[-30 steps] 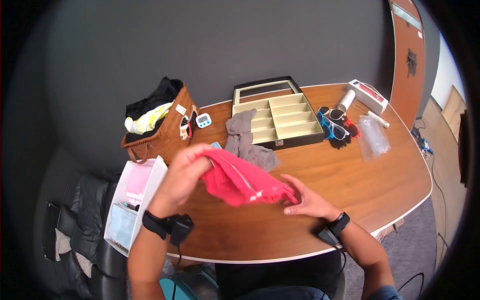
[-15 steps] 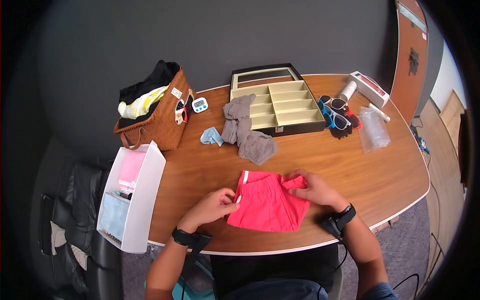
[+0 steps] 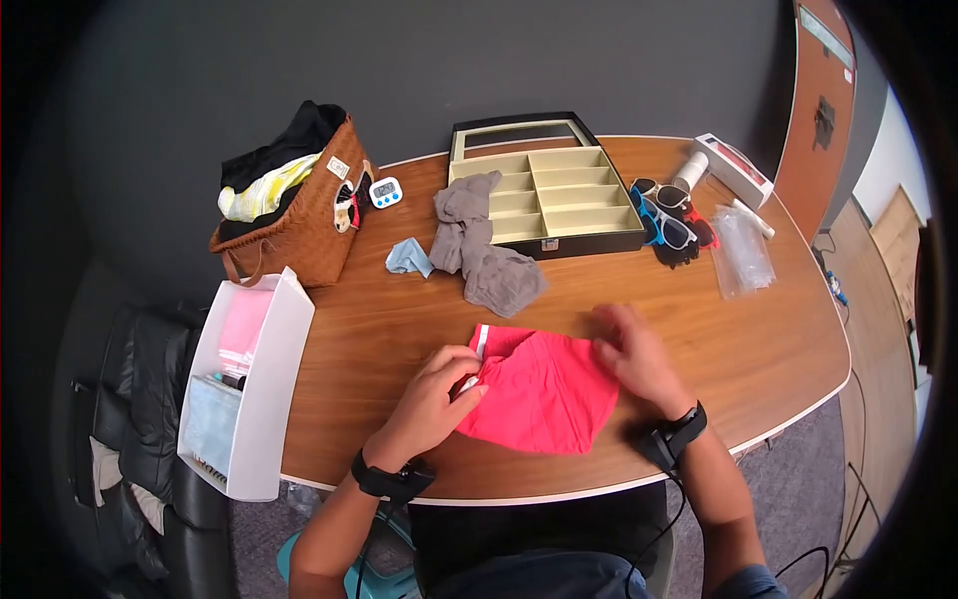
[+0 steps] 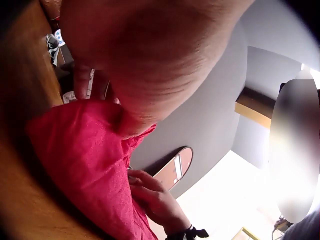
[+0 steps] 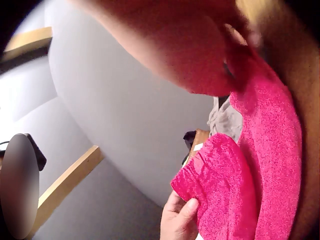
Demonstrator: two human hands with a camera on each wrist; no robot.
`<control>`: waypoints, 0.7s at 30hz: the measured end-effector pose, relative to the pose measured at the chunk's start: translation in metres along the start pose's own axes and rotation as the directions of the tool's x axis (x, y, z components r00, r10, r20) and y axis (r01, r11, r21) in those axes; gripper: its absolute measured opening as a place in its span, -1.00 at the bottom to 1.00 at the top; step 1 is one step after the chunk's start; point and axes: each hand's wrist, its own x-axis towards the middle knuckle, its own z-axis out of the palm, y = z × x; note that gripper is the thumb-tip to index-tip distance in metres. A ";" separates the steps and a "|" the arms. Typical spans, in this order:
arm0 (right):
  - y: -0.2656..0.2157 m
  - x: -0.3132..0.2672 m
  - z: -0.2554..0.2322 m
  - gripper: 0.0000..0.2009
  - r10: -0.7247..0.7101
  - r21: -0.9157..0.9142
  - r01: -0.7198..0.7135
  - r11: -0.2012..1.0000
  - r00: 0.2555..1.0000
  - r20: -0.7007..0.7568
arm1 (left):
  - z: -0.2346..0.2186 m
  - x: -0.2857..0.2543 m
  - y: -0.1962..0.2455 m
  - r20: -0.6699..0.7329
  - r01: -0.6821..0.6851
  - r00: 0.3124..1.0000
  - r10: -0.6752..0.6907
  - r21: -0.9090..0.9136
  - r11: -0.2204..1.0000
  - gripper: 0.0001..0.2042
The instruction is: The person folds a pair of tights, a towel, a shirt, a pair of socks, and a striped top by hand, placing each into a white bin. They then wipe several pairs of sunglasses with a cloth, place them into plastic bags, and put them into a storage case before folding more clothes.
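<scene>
Bright pink shorts (image 3: 547, 394), gathered at the waistband and with a white side stripe, lie folded near the front edge of the table. At their left edge my left hand (image 3: 427, 401) pinches the fabric, thumb on top and fingers behind, as the right wrist view also shows with the left hand (image 5: 179, 220). My right hand (image 3: 639, 361) is at the upper right edge of the shorts, its fingers extended and blurred. In the left wrist view the shorts (image 4: 85, 155) bulge up below the left palm.
Behind the shorts lie a grey cloth (image 3: 504, 280) and a small light-blue cloth (image 3: 408, 257). An open compartment case (image 3: 589, 241) stands at the back, with sunglasses (image 3: 671, 232) and plastic bags (image 3: 743, 262) to its right. A woven basket (image 3: 311, 225), timer (image 3: 385, 193) and white box (image 3: 271, 399) stand left.
The pink shorts came down from the air onto the table and were spread flat. My left hand has moved onto their left edge; my right hand has let go of the fabric and shifted slightly away.
</scene>
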 end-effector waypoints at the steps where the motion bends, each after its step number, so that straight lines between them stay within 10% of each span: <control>1: -0.008 0.000 -0.003 -0.55 -0.101 -0.100 0.085 0.991 0.981 -0.164 | 0.001 0.001 0.004 -0.023 0.039 0.999 -0.042 -0.116 0.992 -0.79; 6: -0.021 -0.006 0.010 -0.22 -0.147 0.471 0.148 0.870 0.988 -0.039 | 0.009 -0.005 0.005 0.009 0.224 0.972 -0.234 -0.327 0.918 -0.82; 12: -0.030 -0.007 0.020 -0.22 -0.131 0.843 -0.277 0.462 0.918 0.374 | 0.021 0.004 -0.006 0.029 0.202 0.977 -0.212 -0.451 0.869 -0.76; 13: -0.024 -0.006 0.023 -0.22 -0.133 0.841 -0.279 0.463 0.917 0.377 | 0.019 0.011 -0.002 0.051 0.270 0.960 -0.275 -0.419 0.867 -0.75; 15: -0.014 -0.005 0.028 -0.28 -0.092 0.524 -0.040 0.851 0.970 0.223 | 0.017 0.016 -0.003 0.068 0.341 0.937 -0.343 -0.385 0.857 -0.73; 17: -0.023 -0.006 0.017 -0.28 -0.026 0.336 -0.069 0.939 0.962 0.271 | 0.019 0.018 -0.009 0.161 0.396 0.905 -0.394 0.019 0.918 -0.68; 21: -0.016 -0.006 0.017 -0.23 0.060 0.066 -0.082 0.994 0.954 0.293 | 0.019 0.015 -0.007 0.026 0.281 0.957 -0.290 0.179 0.943 -0.61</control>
